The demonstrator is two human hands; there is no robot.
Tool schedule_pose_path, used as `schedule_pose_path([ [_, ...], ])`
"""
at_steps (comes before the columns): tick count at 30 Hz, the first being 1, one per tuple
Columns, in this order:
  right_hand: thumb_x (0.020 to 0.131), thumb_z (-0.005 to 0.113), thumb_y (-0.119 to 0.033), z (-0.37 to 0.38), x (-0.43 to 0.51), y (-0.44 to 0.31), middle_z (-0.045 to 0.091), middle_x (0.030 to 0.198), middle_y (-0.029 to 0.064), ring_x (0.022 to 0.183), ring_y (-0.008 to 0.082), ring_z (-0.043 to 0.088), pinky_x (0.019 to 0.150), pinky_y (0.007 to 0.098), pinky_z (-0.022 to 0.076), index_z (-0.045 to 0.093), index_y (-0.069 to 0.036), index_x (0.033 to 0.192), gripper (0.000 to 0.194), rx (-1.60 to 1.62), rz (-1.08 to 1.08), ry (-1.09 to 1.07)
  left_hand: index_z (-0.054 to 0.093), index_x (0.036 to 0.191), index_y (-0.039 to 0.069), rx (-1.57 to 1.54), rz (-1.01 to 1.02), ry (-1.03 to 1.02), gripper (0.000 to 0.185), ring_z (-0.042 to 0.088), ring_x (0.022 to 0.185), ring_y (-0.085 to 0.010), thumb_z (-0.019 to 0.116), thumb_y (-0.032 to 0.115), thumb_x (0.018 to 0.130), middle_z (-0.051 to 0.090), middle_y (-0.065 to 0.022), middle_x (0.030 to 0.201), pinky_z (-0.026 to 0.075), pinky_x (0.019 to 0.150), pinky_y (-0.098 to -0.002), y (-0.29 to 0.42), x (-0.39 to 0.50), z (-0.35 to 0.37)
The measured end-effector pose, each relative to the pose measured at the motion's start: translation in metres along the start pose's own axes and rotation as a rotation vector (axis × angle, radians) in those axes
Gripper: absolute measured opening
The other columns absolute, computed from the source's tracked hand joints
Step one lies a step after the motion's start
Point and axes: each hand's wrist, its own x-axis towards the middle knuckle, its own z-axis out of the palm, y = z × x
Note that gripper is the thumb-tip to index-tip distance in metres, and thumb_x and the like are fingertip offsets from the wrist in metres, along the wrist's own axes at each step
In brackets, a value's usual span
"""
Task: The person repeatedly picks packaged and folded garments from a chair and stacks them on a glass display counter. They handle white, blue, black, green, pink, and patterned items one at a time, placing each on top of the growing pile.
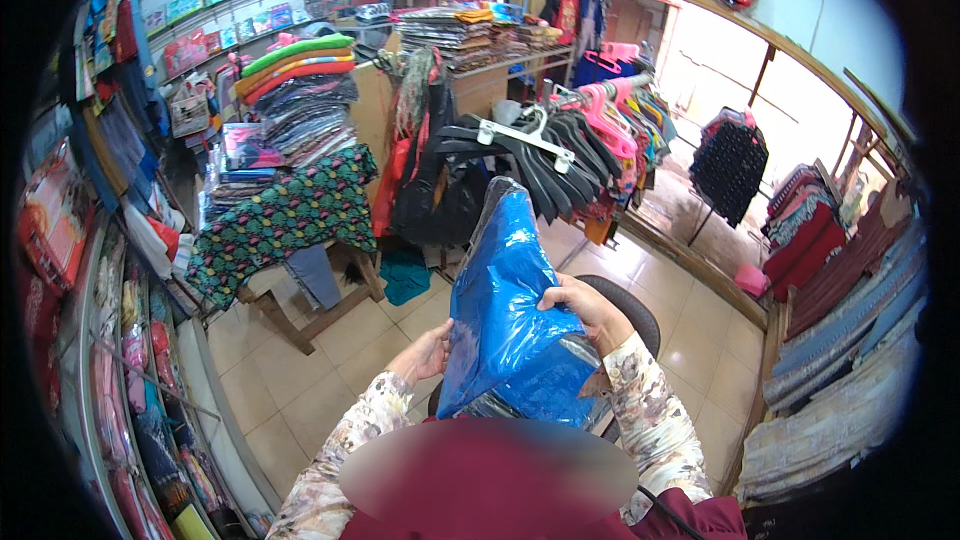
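Observation:
A blue folded item in clear plastic wrapping (499, 277) is held up in front of my body. My right hand (589, 307) pinches its right side between thumb and fingers. At its left edge is my left hand (427, 352), its thumb on the plastic and the other fingers partly hidden behind. Lower down, more blue plastic-wrapped material (551, 386) lies close to my lap, and I cannot tell whether it is a separate packet. Behind my right hand shows the rounded back of a dark chair (622, 307).
Black and white hangers (525, 146) crowd a garment rack just beyond the packet. On the left, wrapped clothes (307, 116) are stacked above a wooden bench (289, 322) with patterned cloth. A display case (112, 360) lines the left; folded fabrics (840, 360) line the right. Tiled floor (277, 382) lies between.

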Motion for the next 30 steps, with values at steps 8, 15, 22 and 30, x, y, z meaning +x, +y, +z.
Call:
schedule_pose_path([
  [8, 0.075, 0.059, 0.005, 0.096, 0.08, -0.002, 0.064, 0.087, 0.0013, 0.071, 0.0093, 0.059, 0.069, 0.0275, 0.0531, 0.063, -0.002, 0.113, 0.039, -0.451, -0.081, -0.208, 0.059, 0.114, -0.001, 0.268, 0.938, 0.707, 0.027, 0.064, 0.089, -0.0165, 0.062, 0.021, 0.098, 0.069, -0.0082, 0.104, 0.052, 0.084, -0.0326, 0.021, -0.132, -0.054],
  [15, 0.094, 0.057, 0.001, 0.294, 0.147, 0.061, 0.068, 0.111, 0.0048, 0.096, 0.0123, 0.06, 0.09, 0.0294, 0.0482, 0.059, 0.0, 0.129, 0.035, -0.702, -0.281, -0.594, 0.055, 0.108, -0.002, 0.563, 1.329, 1.552, 0.028, 0.067, 0.09, -0.0322, 0.062, 0.023, 0.097, 0.068, -0.0222, 0.097, 0.049, 0.079, -0.0398, 0.001, -0.358, -0.107],
  [22, 0.095, 0.052, 0.007, 0.546, 0.136, 0.141, 0.068, 0.117, 0.0062, 0.1, 0.0128, 0.062, 0.091, 0.0289, 0.0485, 0.054, 0.001, 0.133, 0.039, -0.516, -0.322, -1.009, 0.055, 0.107, 0.001, 0.614, 1.183, 2.179, 0.027, 0.064, 0.09, -0.0441, 0.061, 0.025, 0.097, 0.067, -0.0241, 0.094, 0.048, 0.076, -0.0462, -0.077, -0.599, -0.113],
  [30, 0.09, 0.057, 0.008, 0.804, 0.072, 0.214, 0.068, 0.119, 0.0088, 0.104, 0.0157, 0.063, 0.095, 0.0295, 0.0457, 0.057, 0.0, 0.132, 0.043, -0.411, -0.366, -1.282, 0.058, 0.106, 0.003, 0.673, 1.179, 2.626, 0.024, 0.065, 0.089, -0.0436, 0.062, 0.024, 0.095, 0.068, -0.023, 0.092, 0.049, 0.074, -0.0463, -0.145, -0.801, -0.097],
])
